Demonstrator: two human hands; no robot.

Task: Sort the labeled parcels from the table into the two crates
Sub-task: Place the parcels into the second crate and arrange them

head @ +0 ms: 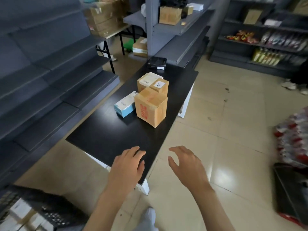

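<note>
On the black table [106, 130] stand several parcels: a tall brown carton with red print [150, 107] nearest me, a blue-and-white box [125, 104] lying to its left, and behind them a brown box with a white label [159, 86] beside another labelled carton [146, 80]. A small black box [157, 62] sits at the far end. My left hand [128, 165] hovers over the table's near corner, fingers relaxed, holding nothing. My right hand [185, 162] is open over the floor just right of the table. A black crate [43, 210] with boxes inside is at lower left.
Grey shelving [41, 80] runs along the left of the table. A dark crate [291, 189] sits on the floor at the right edge, beside packed bottles [293, 139]. More shelves with goods stand at the back right. Tiled floor [216, 122] lies right of the table.
</note>
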